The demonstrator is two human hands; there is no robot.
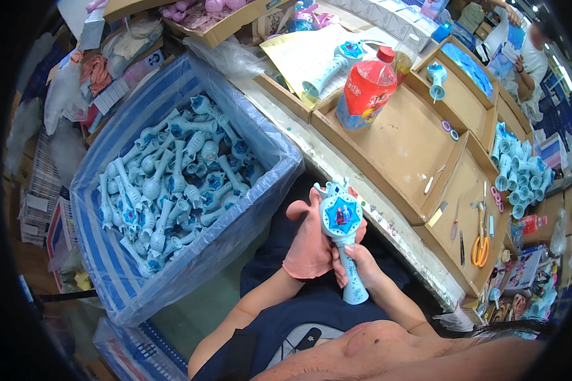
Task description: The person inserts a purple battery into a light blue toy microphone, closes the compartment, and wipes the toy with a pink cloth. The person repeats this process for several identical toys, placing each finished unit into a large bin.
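A light-blue toy wand (342,238) is held upright above my lap, its round head bearing a blue star with a small picture and a crown-like top. My left hand (306,247), in a loose salmon-pink rubber glove, is closed around the back of the head; most of its fingers are hidden behind the toy. Bare and closed, my right hand (361,263) grips the handle below the head. To the left, a blue-striped bin (102,267) lined with clear plastic holds a heap of similar wands (165,184).
Along the right runs a workbench with cardboard trays (388,152). They carry a red-labelled bottle (368,92), orange scissors (481,244), and two wands (327,70). More wands (518,168) are piled at the far right. Another person (527,57) stands at the upper right.
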